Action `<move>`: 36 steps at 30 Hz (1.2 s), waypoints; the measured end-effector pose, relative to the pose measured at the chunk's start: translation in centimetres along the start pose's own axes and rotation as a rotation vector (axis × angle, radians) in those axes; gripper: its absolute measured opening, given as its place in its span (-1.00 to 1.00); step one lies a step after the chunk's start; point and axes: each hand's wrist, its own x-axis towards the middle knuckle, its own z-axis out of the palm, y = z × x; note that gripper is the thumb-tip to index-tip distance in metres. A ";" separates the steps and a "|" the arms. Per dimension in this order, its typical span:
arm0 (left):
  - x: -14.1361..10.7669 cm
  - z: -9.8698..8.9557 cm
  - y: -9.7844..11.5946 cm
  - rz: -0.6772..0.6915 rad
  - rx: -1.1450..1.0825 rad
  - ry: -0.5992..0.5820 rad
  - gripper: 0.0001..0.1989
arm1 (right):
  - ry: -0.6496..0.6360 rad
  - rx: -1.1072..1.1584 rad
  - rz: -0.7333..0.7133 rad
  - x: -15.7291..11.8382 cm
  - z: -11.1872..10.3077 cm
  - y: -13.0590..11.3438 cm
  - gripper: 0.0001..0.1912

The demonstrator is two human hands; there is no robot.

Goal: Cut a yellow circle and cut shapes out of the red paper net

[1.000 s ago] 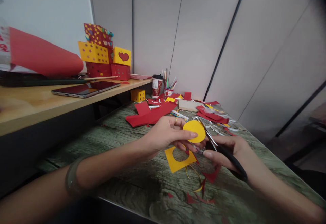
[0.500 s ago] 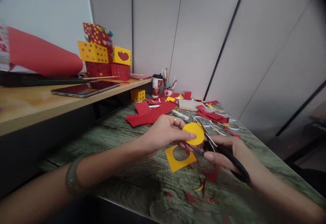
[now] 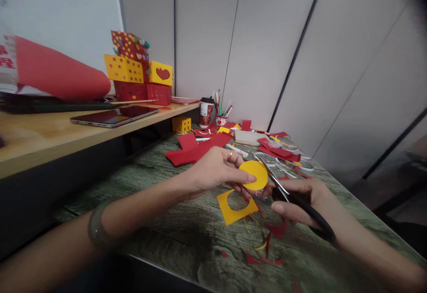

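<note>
My left hand (image 3: 224, 172) pinches a round yellow paper disc (image 3: 258, 174) between thumb and fingers above the table. Black-handled scissors (image 3: 312, 210) are gripped in my right hand (image 3: 305, 199), their blades beside the disc's right edge. Whether the blades touch the paper I cannot tell. Below the disc lies a yellow paper square with a round hole (image 3: 230, 216). Red paper scraps (image 3: 278, 229) and thin yellow trimmings (image 3: 262, 245) are scattered near it on the table.
Red paper strips (image 3: 200, 150), a beige block (image 3: 248, 138) and a pen cup (image 3: 221, 120) stand or lie toward the back, near a lidded coffee cup (image 3: 206, 111). At left, a wooden shelf (image 3: 40, 144) holds a tablet (image 3: 115, 117) and stacked decorated boxes (image 3: 128, 68).
My right hand and the scissors have shifted slightly right and down, away from the disc. The left hand keeps its hold on the disc almost unmoved.
</note>
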 end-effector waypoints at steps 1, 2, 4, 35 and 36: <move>0.0 -0.1 0.0 0.002 0.004 -0.006 -0.85 | 0.003 -0.022 -0.004 0.0 -0.1 0.1 -0.86; 0.1 -0.2 0.0 0.005 0.009 -0.005 -0.85 | 0.001 -0.042 -0.009 -0.1 -0.2 0.1 -0.85; 0.1 -0.3 0.1 0.025 0.015 0.011 -0.86 | -0.007 -0.068 -0.016 -0.1 -0.4 0.1 -0.82; 0.1 0.1 -0.1 0.141 0.002 0.103 -0.86 | 0.017 0.010 0.040 0.1 -0.1 -0.5 -0.79; 0.0 0.0 0.0 0.139 0.006 0.097 -0.86 | 0.015 -0.010 0.036 0.0 -0.1 -0.4 -0.78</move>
